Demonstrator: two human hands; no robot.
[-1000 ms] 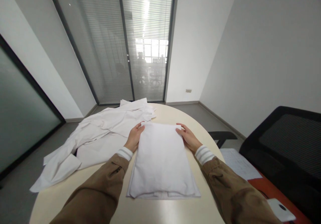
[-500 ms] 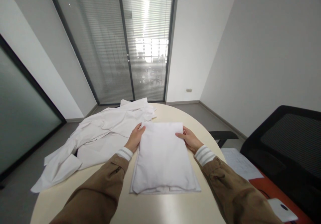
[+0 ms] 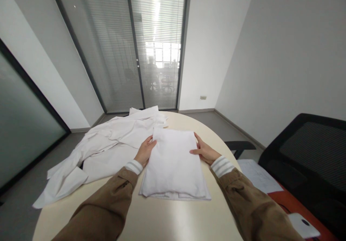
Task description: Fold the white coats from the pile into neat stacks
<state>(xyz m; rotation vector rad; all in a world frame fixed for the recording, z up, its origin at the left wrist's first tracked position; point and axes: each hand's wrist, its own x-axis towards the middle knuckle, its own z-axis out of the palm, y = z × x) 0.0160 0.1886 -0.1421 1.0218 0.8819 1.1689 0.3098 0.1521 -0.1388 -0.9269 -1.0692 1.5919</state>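
Grasping its opposite side edges, the left hand and right hand hold a folded white cloth rectangle on a round cream-coloured table, between a rumpled white fabric heap and a black mesh-backed chair.

Pale walls | grey floor | partly backlit blinds | black mesh chair

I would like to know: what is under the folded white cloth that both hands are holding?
The pale table shows along the near edge of the folded white cloth. What lies directly beneath is covered; parts of the left hand and right hand are also hidden.
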